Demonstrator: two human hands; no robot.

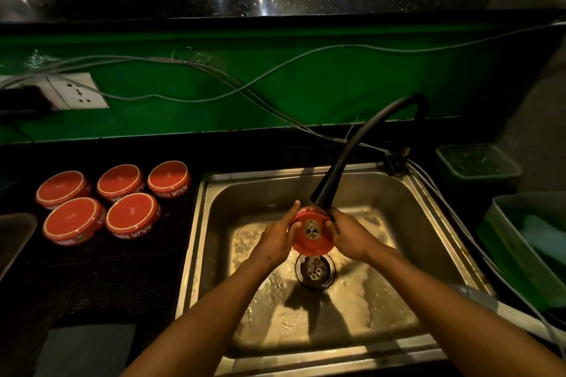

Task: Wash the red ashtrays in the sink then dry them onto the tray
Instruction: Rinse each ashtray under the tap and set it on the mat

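Observation:
I hold one red ashtray over the steel sink, its underside tilted toward me, right under the black faucet head. My left hand holds its left edge, fingers lying along the rim. My right hand grips its right edge with curled fingers. Water runs down to the drain. Several more red ashtrays sit upside down on the dark counter left of the sink.
The edge of a tray shows at the far left. A green bin and a clear container stand right of the sink. Loose cables and a wall socket line the green wall behind.

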